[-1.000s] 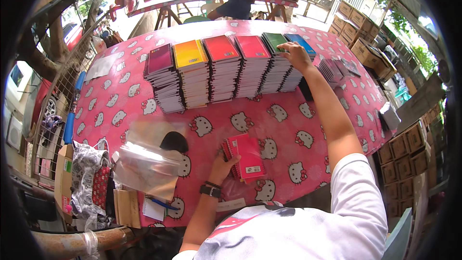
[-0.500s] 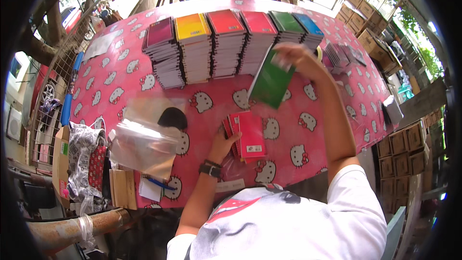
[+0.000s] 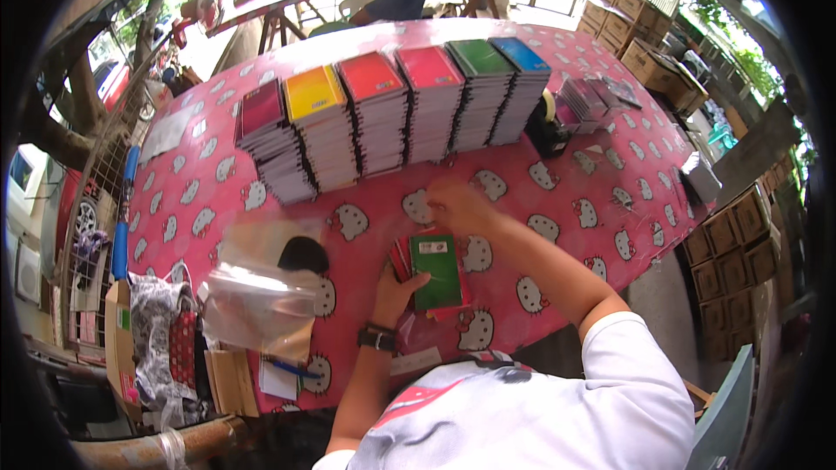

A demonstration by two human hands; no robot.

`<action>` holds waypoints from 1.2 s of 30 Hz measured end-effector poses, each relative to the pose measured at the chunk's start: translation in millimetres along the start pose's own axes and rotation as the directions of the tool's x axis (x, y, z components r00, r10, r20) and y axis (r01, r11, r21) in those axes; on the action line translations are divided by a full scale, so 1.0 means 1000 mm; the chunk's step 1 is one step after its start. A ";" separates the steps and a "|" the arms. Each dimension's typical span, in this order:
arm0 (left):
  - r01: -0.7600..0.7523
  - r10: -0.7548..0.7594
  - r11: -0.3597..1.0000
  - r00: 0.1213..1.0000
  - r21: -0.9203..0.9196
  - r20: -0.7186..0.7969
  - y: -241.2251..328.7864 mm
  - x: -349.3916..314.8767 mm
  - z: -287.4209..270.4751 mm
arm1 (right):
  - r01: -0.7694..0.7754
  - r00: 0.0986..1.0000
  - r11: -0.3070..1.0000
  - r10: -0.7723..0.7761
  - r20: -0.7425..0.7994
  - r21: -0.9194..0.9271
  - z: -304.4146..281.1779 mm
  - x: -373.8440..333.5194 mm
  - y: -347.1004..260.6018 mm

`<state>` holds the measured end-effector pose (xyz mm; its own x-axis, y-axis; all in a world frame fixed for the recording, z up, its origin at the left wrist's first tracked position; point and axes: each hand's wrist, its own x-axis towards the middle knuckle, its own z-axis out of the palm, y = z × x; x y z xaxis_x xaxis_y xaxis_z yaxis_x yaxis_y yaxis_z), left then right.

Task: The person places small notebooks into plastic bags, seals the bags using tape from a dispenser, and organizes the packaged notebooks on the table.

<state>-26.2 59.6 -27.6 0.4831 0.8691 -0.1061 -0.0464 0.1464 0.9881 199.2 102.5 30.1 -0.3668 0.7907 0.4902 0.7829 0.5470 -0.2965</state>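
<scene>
A small green spiral notebook lies on top of a small pile of red notebooks near the table's front edge. My left hand grips that pile from its left side, thumb over the green cover. Just beyond the pile's far end is my right hand, off the notebooks; motion smears its fingers. Tall notebook stacks stand in a row farther back: maroon, yellow, red, pinkish red, green and blue.
Clear plastic sleeves and a black round object lie left of the pile. A blue pen rests on white paper nearby. Right of the stacks are a black tape dispenser and wrapped notebook bundles. Cartons are piled at right.
My right hand has brought the green notebook down from the stacks onto the red pile and come off it. My left hand still holds the pile. The head view has shifted.
</scene>
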 end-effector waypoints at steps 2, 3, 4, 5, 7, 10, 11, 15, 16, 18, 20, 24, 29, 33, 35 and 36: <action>0.027 -0.027 1.000 1.000 0.010 -0.015 0.005 -0.004 -0.011 | -0.045 0.965 0.997 0.026 -0.260 -0.068 -0.054 0.050 0.025; 0.042 -0.042 0.999 0.999 0.012 -0.009 0.007 -0.005 -0.012 | -0.087 0.842 0.993 0.031 -0.539 -0.078 -0.080 0.068 0.046; 0.034 -0.034 0.999 0.999 0.023 -0.011 0.009 -0.005 -0.008 | -0.262 0.763 0.960 0.141 -0.631 -0.102 -0.115 0.073 0.075; 0.029 -0.028 0.999 0.999 0.038 -0.026 0.011 -0.006 -0.008 | -0.453 0.641 0.858 0.126 -0.757 -0.240 -0.141 0.078 0.100; 0.019 -0.017 0.999 0.999 0.047 -0.035 0.012 -0.004 -0.004 | -0.837 0.461 0.517 0.491 -0.739 -0.179 -0.180 0.072 0.168; 0.018 -0.018 1.000 1.000 0.023 0.010 0.004 -0.001 0.005 | -0.991 0.132 0.117 0.920 -0.370 -0.063 -0.224 0.048 0.242; 0.034 -0.034 0.999 0.999 0.039 -0.007 -0.003 0.000 -0.003 | -0.979 0.196 0.150 0.879 -0.435 -0.138 -0.211 0.051 0.242; -0.029 0.029 1.000 0.999 -0.005 0.017 0.007 -0.001 0.004 | -0.992 0.125 0.117 0.848 -0.515 -0.049 -0.217 0.044 0.253; -0.061 0.061 0.998 0.998 -0.001 0.002 -0.002 0.002 0.003 | -0.977 0.178 0.214 0.803 -0.569 -0.004 -0.215 0.039 0.248; -0.056 0.056 0.998 0.998 0.003 -0.009 -0.013 0.006 0.001 | -0.943 0.189 0.332 0.583 -0.790 0.020 -0.203 0.046 0.220; -0.009 0.010 1.000 0.999 0.013 -0.049 -0.012 0.001 -0.013 | -0.547 0.310 0.733 0.625 -0.716 0.403 -0.183 0.075 0.145; 0.035 -0.035 0.999 0.999 -0.022 -0.031 -0.009 -0.004 -0.016 | -0.350 0.581 0.914 0.383 -0.718 0.205 -0.150 0.043 -0.001; 0.131 -0.156 0.951 0.985 -0.280 -0.069 -0.021 0.007 -0.008 | -0.118 0.987 0.992 0.112 -0.111 -0.046 -0.027 -0.064 -0.108; 0.186 -0.194 0.966 0.981 -0.178 -0.030 -0.008 0.006 -0.007 | -0.200 0.978 0.969 0.189 0.084 0.143 0.005 -0.089 -0.145; 0.136 -0.136 0.985 0.991 -0.108 0.007 0.009 -0.001 -0.001 | -0.327 0.941 0.904 0.340 0.000 0.274 0.004 -0.093 -0.140; 0.124 -0.122 0.985 0.992 -0.122 0.029 0.017 -0.006 0.001 | -0.429 0.868 0.834 0.487 -0.100 0.346 0.003 -0.096 -0.137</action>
<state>-29.3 56.2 -10.1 0.5101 0.8309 -0.2223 -0.0921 0.3098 0.9463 125.3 -47.1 21.0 0.1131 0.9251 0.3625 0.6364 0.2127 -0.7414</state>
